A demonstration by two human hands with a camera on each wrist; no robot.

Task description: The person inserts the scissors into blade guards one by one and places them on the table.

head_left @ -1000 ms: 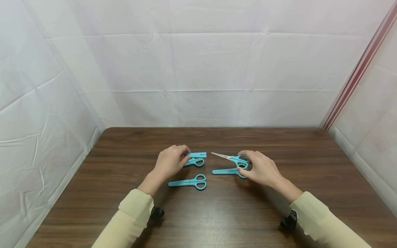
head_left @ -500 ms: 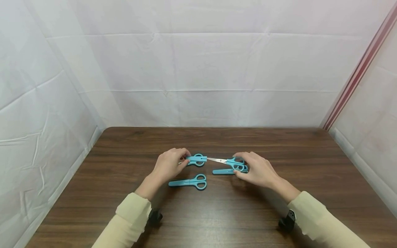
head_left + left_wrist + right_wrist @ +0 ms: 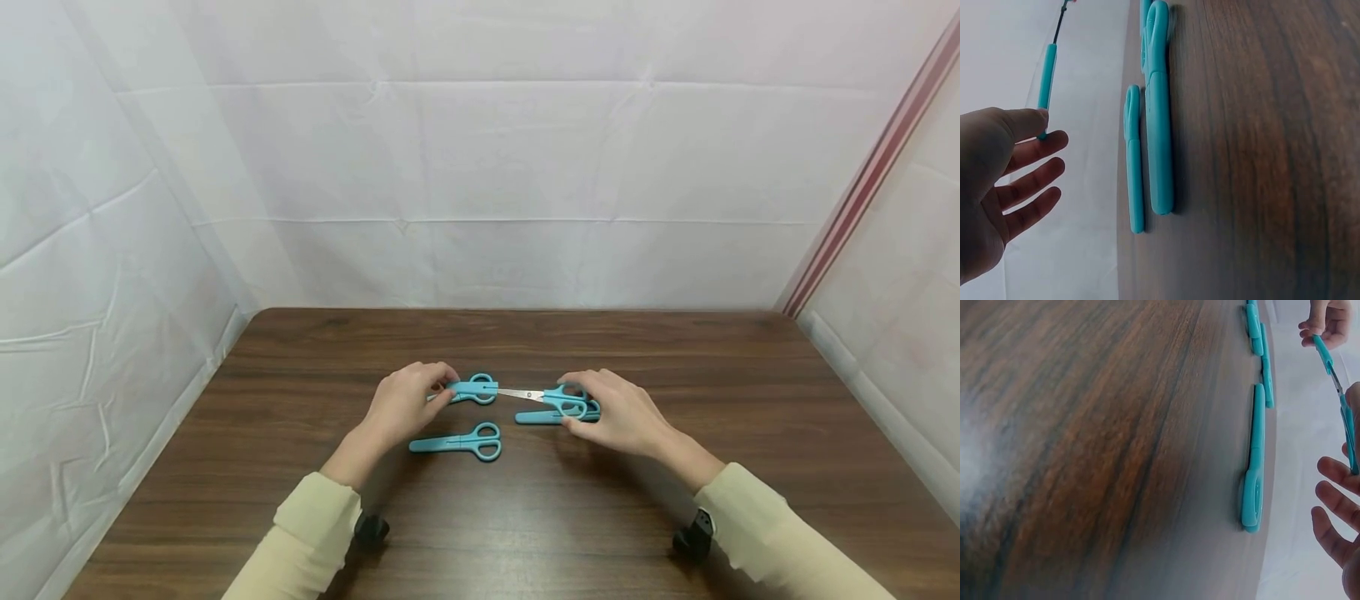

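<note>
My left hand [image 3: 447, 386] pinches a teal blade sheath [image 3: 475, 387] just above the wooden table [image 3: 525, 517]. My right hand [image 3: 576, 406] grips the handles of teal scissors [image 3: 564, 397], whose steel blade [image 3: 516, 392] points left with its tip inside the sheath's mouth. In the left wrist view the sheath [image 3: 1046, 78] sits against my thumb, the other fingers spread. In the right wrist view the scissors [image 3: 1349, 434] run from my fingers [image 3: 1335, 503] toward the sheath [image 3: 1322, 352].
Three more sheathed teal scissors lie on the table: one [image 3: 459, 442] near me at centre, one [image 3: 542, 416] under the right hand, one [image 3: 480, 398] behind the held sheath. White cloth walls enclose the table on three sides.
The right hand has carried the bare scissors leftward and lower. The blade tip, first apart from the sheath, now sits inside it. The left hand stayed nearly still.
</note>
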